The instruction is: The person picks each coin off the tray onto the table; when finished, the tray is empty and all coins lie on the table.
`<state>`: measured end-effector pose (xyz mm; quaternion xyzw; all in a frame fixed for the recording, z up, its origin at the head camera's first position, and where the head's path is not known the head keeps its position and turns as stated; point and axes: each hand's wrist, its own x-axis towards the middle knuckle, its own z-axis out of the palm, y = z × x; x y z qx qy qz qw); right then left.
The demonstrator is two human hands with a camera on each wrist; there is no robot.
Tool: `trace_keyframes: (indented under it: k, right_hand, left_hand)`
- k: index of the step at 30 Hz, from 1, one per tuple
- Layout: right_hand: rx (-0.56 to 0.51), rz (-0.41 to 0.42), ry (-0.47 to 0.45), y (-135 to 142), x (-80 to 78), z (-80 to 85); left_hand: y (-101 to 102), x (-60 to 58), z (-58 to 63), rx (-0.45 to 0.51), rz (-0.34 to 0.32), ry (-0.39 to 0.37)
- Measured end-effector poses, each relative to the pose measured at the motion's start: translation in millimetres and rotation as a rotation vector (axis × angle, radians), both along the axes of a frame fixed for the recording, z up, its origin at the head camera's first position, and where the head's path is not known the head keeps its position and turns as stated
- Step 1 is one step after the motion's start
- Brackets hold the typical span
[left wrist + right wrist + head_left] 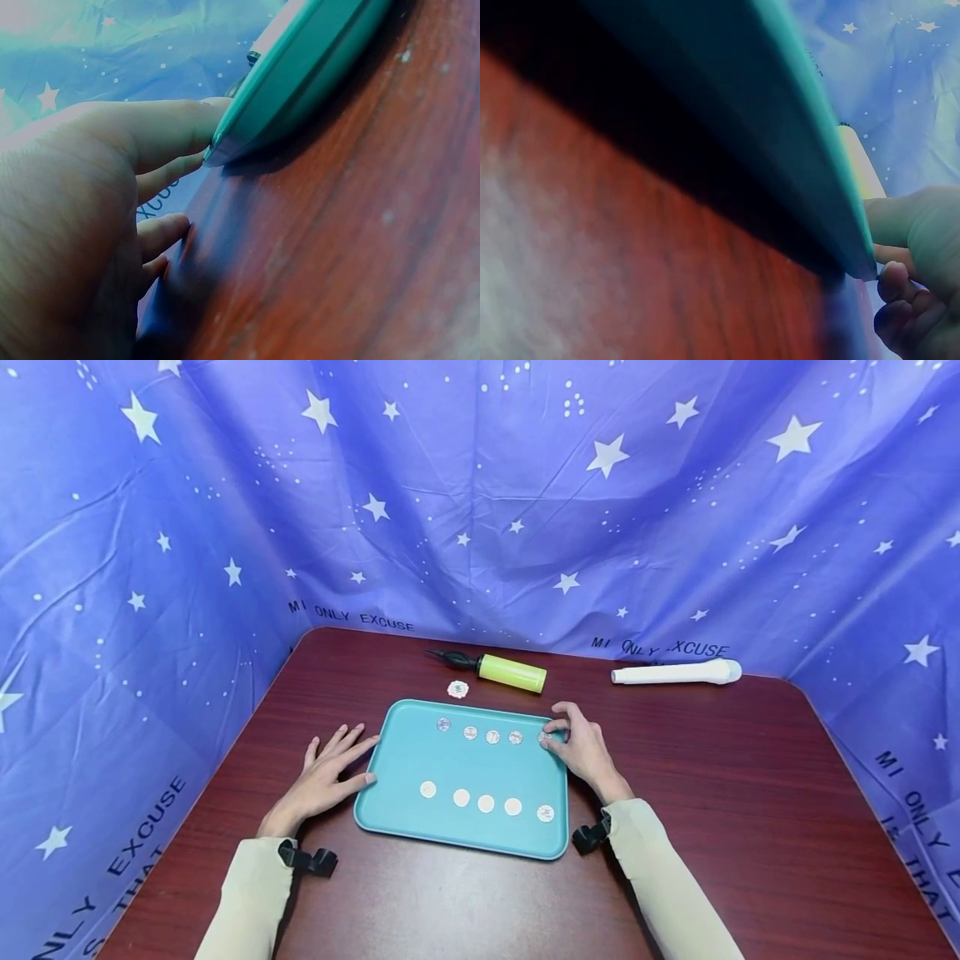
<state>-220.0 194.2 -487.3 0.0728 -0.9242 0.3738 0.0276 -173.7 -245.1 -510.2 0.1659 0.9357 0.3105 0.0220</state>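
Observation:
A turquoise tray (480, 767) lies on the table, bearing two rows of small round discs. My right hand (588, 752) is at the tray's far right corner, thumb and forefinger pinching a patterned disc (544, 737) at the end of the far row. Left of it in that row are several more patterned discs (492, 737). In the near row, several discs look plain and pale (486, 803), while the rightmost disc (545, 813) is patterned. My left hand (324, 779) rests with fingers spread at the tray's left edge, thumb and forefinger touching the rim (225, 139).
Beyond the tray lie a scalloped disc (457, 689) and a yellow-green hand pump (512, 673) with a black nozzle. A white wand-shaped object (675, 672) is at the back right. Blue star-printed cloth (480, 510) hangs behind and beside the table (750, 793).

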Motion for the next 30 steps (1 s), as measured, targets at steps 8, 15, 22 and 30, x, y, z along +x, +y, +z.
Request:
trace_keyframes:
  k: [8,15,22,30]
  right_hand:
    - [0.021,0.012,-0.004,1.9,0.0,2.9]
    - [0.158,0.065,0.062,-1.8,-0.1,6.0]
    - [0.365,0.138,0.176,-5.5,1.6,4.7]
    - [0.369,0.136,0.155,-6.1,0.4,6.8]
  left_hand:
    - [0.1,-0.2,-0.7,0.005,0.000,0.017]
    - [-0.8,-0.3,-0.6,-0.001,0.001,-0.003]
    - [-1.2,-0.4,0.1,-0.003,0.003,-0.006]
    - [-0.5,0.3,0.6,0.001,0.003,-0.002]
